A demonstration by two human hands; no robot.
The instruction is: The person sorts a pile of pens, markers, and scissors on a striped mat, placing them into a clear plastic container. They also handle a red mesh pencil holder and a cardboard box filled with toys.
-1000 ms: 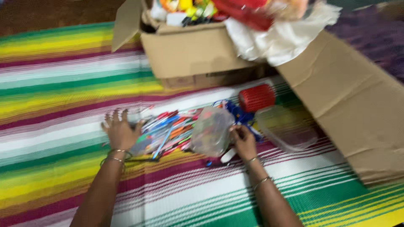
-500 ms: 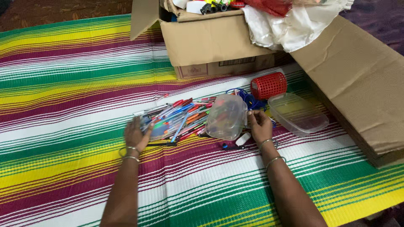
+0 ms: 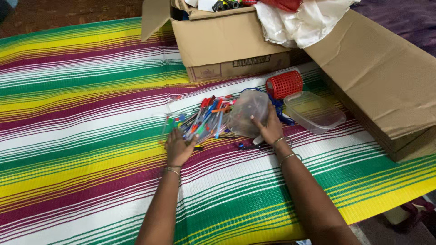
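A striped mat (image 3: 81, 136) in green, yellow, maroon and white covered the floor, with bare brown floor beyond its far edge; near the mat's middle lay a heap of pens (image 3: 206, 119), mostly blue and red, fanned out loosely. The left hand (image 3: 178, 147) rested flat and open on the near end of the heap, fingers spread, gripping nothing; the right hand (image 3: 269, 128) was curled around a clear plastic bag (image 3: 247, 117) beside the pens, holding it by its near side.

The heap looked unsteady: a sweep of either hand could roll pens away across the mat, and the limp bag might sag shut or spill whatever it held. A clear plastic tub (image 3: 314, 111) sat just beside the right hand, with a red mesh holder (image 3: 284, 84) lying behind it; an open cardboard box (image 3: 227, 41) stuffed with odds and white cloth stood near the mat's far edge, and a long cardboard carton (image 3: 386, 81) crowded the right edge, leaving little room on that side.
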